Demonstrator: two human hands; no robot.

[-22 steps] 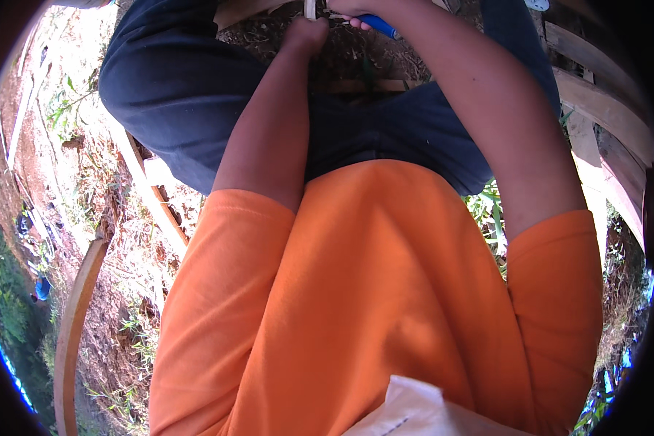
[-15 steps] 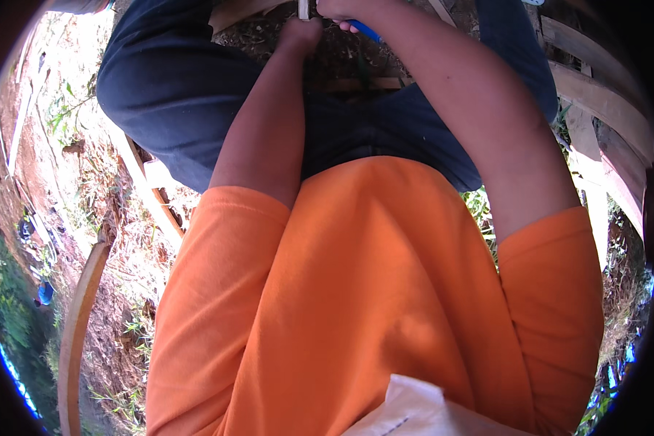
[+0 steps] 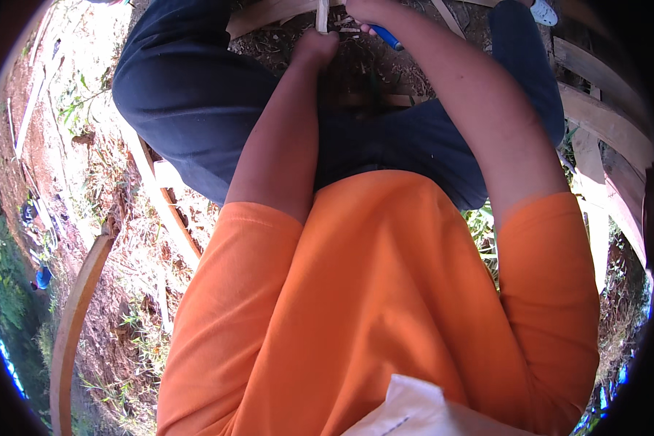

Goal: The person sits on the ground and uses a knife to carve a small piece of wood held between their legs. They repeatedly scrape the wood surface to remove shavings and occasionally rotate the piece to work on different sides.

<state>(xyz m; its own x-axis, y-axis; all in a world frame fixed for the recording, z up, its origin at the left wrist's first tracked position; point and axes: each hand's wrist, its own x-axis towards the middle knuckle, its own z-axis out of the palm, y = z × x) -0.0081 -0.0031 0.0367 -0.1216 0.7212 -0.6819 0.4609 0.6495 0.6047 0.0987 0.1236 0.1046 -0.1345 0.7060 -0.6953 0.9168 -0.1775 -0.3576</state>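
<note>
At the top of the head view, my left hand (image 3: 317, 48) is closed around the lower end of a narrow pale wooden stick (image 3: 322, 16). The stick runs up out of the picture. Just to the right, my right hand (image 3: 362, 10) is closed on a tool with a blue handle (image 3: 387, 36). The handle's end sticks out below the fingers; the tool's working end is hidden or beyond the upper edge. Both hands are over the ground between my legs, close together but apart.
Wooden boards (image 3: 607, 131) lie stacked at the right. A wooden strip (image 3: 80, 320) stands at the left, and another lies beside my left leg. Near the top, a plank (image 3: 269, 16) rests on dark soil with wood chips. A light shoe (image 3: 543, 12) shows at upper right.
The whole view has shifted slightly, so hands, stick and legs appear lower and farther right. More of the stick and blue handle shows. Both hands keep their grip.
</note>
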